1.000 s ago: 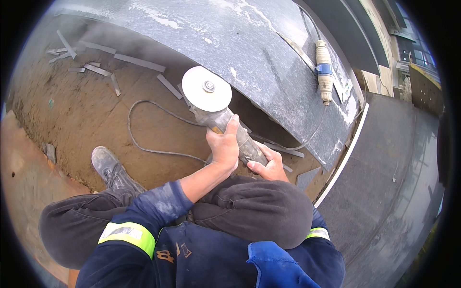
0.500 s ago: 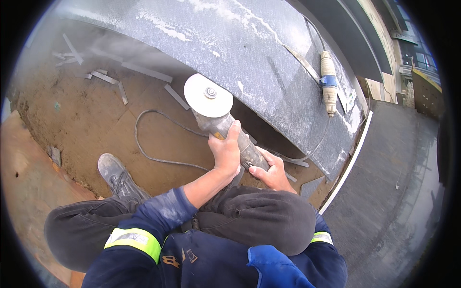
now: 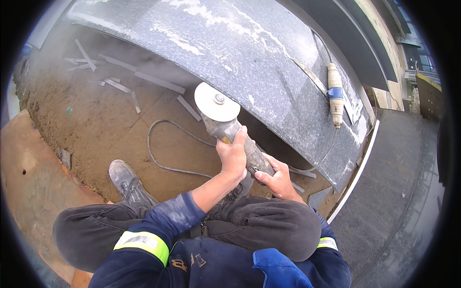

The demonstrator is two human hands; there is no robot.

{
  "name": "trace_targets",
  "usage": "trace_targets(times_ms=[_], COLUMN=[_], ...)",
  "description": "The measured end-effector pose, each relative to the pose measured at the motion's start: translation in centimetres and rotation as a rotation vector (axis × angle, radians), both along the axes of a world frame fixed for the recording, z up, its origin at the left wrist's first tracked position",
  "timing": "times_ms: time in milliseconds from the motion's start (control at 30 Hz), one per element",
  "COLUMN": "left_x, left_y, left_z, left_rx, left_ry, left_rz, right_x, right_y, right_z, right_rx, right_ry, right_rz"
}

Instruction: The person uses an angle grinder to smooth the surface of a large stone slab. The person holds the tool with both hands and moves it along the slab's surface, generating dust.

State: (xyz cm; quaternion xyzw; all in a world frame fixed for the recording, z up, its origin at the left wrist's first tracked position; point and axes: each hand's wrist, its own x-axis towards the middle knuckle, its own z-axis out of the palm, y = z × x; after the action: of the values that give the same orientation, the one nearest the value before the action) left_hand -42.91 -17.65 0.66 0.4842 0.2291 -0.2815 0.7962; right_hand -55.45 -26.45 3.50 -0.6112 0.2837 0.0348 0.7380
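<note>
A dusty angle grinder (image 3: pixel 254 154) with a round white disc (image 3: pixel 211 106) is held in both hands above my lap. My left hand (image 3: pixel 232 157) wraps around the body just behind the disc, thumb on top. My right hand (image 3: pixel 279 178) grips the rear end of the tool, close to my knee. The far rim of the disc meets the near edge of a large grey stone slab (image 3: pixel 293 103), which is streaked with white dust. Whether the disc cuts into the slab or only touches it I cannot tell.
Loose grey strips (image 3: pixel 158 82) lie on the brown ground left of the disc. A looped power cord (image 3: pixel 152 146) runs beneath the grinder. On the slab rests a taped cable connector (image 3: pixel 335 106). A wooden board (image 3: pixel 38 168) lies left of my shoe (image 3: pixel 126 178); dust hangs at the upper left.
The whole view has shifted slightly, so the scene sits lower and more to the right. Both hands keep the same grip, with the disc still at the slab's edge.
</note>
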Motion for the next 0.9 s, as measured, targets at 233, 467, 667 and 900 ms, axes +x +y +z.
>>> trace_targets(times_ms=[233, 467, 667, 900], left_x=[0.7, -1.0, -3.2, -5.0], left_y=[0.1, 0.0, 0.0, -0.2], left_z=[0.0, 0.0, -0.8, -0.2], left_rx=[-0.015, 0.001, -0.014, 0.019], left_ry=[-0.028, 0.000, -0.022, -0.030], left_rz=[-0.017, -0.003, -0.008, -0.023], right_x=[0.4, -0.9, -2.9, -4.6], right_y=[-0.1, -0.3, -0.5, -0.7], right_z=[-0.1, 0.5, 0.5, 1.0], right_rx=[0.011, 0.020, -0.133, -0.115], right_ry=[-0.005, 0.074, 0.042, 0.037], right_rz=[0.021, 0.015, 0.055, 0.044])
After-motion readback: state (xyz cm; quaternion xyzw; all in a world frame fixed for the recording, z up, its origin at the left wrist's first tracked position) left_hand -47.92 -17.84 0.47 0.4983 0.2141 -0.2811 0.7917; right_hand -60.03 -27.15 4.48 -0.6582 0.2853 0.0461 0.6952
